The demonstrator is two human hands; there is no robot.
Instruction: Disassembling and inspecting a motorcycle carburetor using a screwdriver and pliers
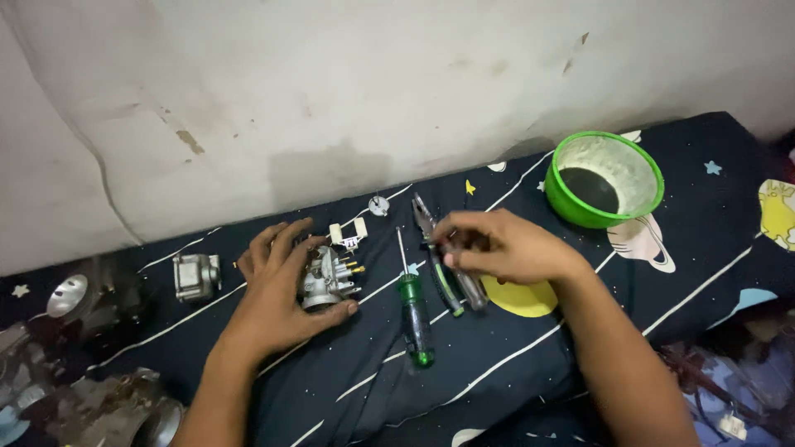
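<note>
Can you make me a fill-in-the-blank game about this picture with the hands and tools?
1. The left hand rests on a small metal engine part, which lies on a dark ____ with stars.
2. The screwdriver between the hands has a ____ handle.
3. The right hand is on the ____, beside the screwdriver.
4. The green bowl sits nearer the ____ hand.

Missing words: cloth; green; pliers; right

Two hands are working, left [277,290] and right [501,246]; one carburetor [325,279]; one green screwdriver [414,310]; one pliers [443,269]; one green bowl [638,165]; one metal housing [195,276] is lying apart.
</note>
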